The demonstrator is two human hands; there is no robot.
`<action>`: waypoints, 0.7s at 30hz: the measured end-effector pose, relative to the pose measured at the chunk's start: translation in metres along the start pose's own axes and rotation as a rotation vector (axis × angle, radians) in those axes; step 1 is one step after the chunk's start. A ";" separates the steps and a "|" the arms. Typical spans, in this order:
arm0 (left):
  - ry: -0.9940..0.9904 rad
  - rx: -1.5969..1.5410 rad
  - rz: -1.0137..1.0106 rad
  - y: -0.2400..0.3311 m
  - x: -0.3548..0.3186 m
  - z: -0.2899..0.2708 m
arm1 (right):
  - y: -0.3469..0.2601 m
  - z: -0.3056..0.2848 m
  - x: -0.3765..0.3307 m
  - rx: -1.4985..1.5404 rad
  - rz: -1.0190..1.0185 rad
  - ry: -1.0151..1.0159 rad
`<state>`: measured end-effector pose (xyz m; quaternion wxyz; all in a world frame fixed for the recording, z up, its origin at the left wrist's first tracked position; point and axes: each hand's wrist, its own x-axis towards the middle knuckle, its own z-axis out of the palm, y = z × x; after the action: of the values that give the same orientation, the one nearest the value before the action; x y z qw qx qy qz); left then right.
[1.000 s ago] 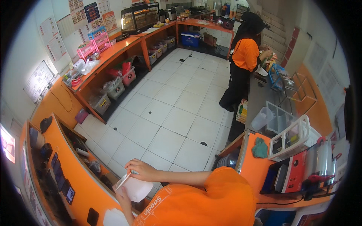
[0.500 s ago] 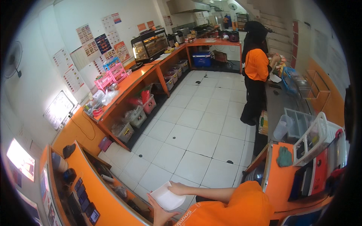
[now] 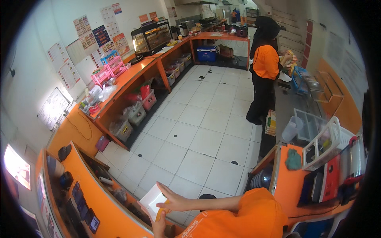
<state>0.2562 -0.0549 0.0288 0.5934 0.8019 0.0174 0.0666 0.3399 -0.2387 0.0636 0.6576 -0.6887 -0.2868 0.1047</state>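
A white open-topped paper box is held low in front of me, tilted, with its pale inside showing. My right hand reaches in from the right and is closed on the box's near right side. From below, my left hand grips the lower end, its fingertips at the left edge. Between the hands a yellow-orange strip shows; whether it belongs to the box or is a separate piece I cannot tell.
Left of me curves an orange counter with several phones on it. At my right, another orange counter carries a green cloth and a white rack. A co-worker stands farther off at the steel counter.
The box has moved left and turned more upright. My right hand has shifted left along with it, and the yellow-orange strip now shows by the fingers.
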 end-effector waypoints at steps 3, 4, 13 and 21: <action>0.078 -0.036 -0.052 0.005 -0.003 0.004 | -0.011 0.003 0.014 0.030 0.061 -0.065; 0.112 -0.070 -0.079 0.007 -0.005 0.004 | -0.018 0.004 0.018 0.037 -0.025 -0.102; 0.641 -0.479 -0.166 0.042 -0.047 -0.053 | -0.067 0.044 0.053 0.370 0.323 -0.873; 1.230 -0.727 -0.006 0.092 -0.215 -0.102 | -0.040 0.154 0.011 0.096 -0.376 -1.148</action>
<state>0.0253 -0.0082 0.1268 0.7061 0.3702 0.3279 0.5069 0.2579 -0.1039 0.0874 0.4352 -0.4292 -0.7077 0.3544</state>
